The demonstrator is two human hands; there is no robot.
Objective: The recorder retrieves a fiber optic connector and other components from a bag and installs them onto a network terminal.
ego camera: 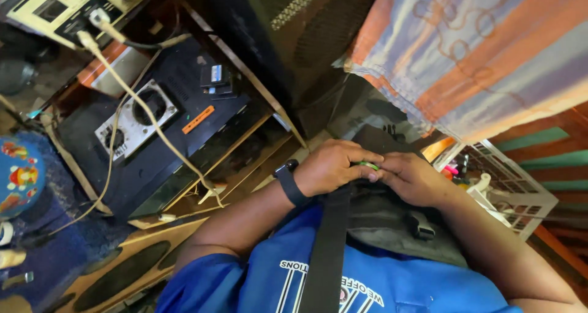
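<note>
both hands meet over a dark bag at the chest, pinching a small green piece.

left hand (334, 166) and right hand (411, 177) curl fingertip to fingertip around the green piece (369, 165), above the black strap (327, 252); white basket (511, 187) crowds the right, wooden shelf edge (214, 184) and dark amplifier (153, 129) the left.

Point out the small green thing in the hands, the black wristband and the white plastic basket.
small green thing (369, 165), head view, on its visible top edge between the fingers.
black wristband (290, 182), head view, on the band's middle.
white plastic basket (531, 198), head view, on its rim.
</note>
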